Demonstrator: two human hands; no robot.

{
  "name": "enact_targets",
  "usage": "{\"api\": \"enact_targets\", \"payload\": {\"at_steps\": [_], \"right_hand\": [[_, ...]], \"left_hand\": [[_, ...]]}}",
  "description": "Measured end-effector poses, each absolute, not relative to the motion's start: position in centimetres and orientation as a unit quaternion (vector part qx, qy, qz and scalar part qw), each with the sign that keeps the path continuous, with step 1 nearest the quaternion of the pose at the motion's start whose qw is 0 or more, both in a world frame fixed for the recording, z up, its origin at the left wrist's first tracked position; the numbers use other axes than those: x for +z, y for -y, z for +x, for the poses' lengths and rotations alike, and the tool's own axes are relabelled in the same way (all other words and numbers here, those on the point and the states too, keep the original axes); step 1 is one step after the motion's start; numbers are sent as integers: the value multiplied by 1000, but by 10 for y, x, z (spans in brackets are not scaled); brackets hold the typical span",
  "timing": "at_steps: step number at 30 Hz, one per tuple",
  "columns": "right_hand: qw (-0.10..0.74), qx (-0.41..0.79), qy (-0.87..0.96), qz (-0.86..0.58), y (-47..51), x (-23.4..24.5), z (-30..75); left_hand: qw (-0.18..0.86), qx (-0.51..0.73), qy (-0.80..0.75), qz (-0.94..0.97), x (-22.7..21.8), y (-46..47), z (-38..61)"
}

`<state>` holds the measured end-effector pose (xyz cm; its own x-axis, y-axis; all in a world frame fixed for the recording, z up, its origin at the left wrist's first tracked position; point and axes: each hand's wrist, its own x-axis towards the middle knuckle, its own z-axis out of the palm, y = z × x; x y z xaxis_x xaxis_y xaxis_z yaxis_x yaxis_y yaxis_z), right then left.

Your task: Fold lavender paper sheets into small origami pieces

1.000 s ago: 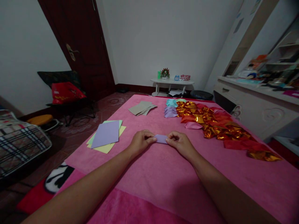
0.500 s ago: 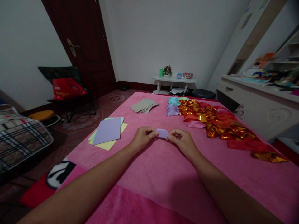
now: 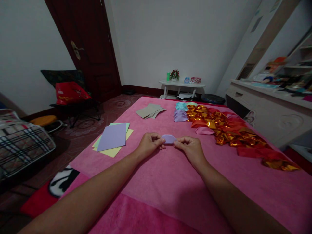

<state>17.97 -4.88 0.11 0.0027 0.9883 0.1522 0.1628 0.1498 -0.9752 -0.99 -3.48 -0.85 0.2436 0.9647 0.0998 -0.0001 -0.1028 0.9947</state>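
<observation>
A small folded lilac paper piece (image 3: 168, 138) is held just above the pink cloth (image 3: 170, 182), pinched at both ends. My left hand (image 3: 148, 145) grips its left end with thumb and fingers closed. My right hand (image 3: 189, 148) pinches its right end the same way. The piece has a rounded top edge. To the left lies a stack of flat sheets, lilac on top of yellow and green (image 3: 112, 138).
Folded gold and red foil pieces (image 3: 226, 130) lie in a long heap on the right. Lilac and teal folded pieces (image 3: 180, 113) and a grey paper stack (image 3: 150, 110) sit further back. A pink folded piece (image 3: 204, 130) lies nearby. A white dresser (image 3: 268, 113) stands to the right.
The lilac piece went from a flat rectangle on the cloth to a curved shape lifted slightly between both hands. The hands stayed in place.
</observation>
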Motion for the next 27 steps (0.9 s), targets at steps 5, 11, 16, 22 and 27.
{"api": "enact_targets", "payload": {"at_steps": [5,11,16,22,27], "right_hand": [[527,437,524,-506,47,-4,181],[536,425,518,-514,46,-5,176],[542,399,526,-520,47,-5,173],[534,362,546,-534,49,-4,171],[537,414,547,-490,48,-4,169]], "left_hand": [[507,443,-404,619,-7,37,-10],[514,452,-417,598,-6,37,-7],[537,466,-416,566,-7,37,-3],[557,479,-399,549,-9,37,-2],[541,495,-379,565,-10,37,-2]]}}
